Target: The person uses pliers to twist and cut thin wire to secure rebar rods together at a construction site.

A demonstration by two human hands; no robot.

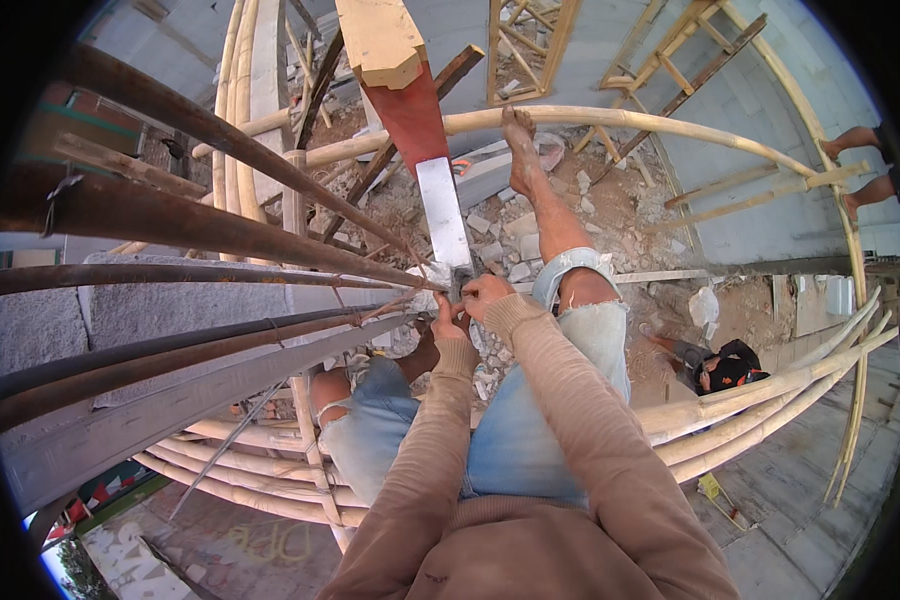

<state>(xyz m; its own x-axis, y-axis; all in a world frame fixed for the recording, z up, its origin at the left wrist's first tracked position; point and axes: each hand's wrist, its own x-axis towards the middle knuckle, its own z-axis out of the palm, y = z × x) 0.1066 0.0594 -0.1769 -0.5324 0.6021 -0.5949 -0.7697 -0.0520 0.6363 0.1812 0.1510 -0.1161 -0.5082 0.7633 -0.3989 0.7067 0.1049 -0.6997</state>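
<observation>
Both of my hands meet low at the middle, by the lower end of a long straight piece that is pale near my hands, red further up and bare wood at the top. My left hand has its thumb and fingers closed at a dark spot beside that end. Across from it my right hand is pinched, fingers bent together. What lies between the fingers is too small and hidden to name. Rusty steel rods run in from the left and converge close to my left hand, with thin tie wire around some of them.
I straddle bamboo scaffolding, one bare foot on a curved bamboo pole. Grey block wall stands at left. Far below lie broken rubble and a person in dark clothing. More bamboo poles cross at right; another person's legs show there.
</observation>
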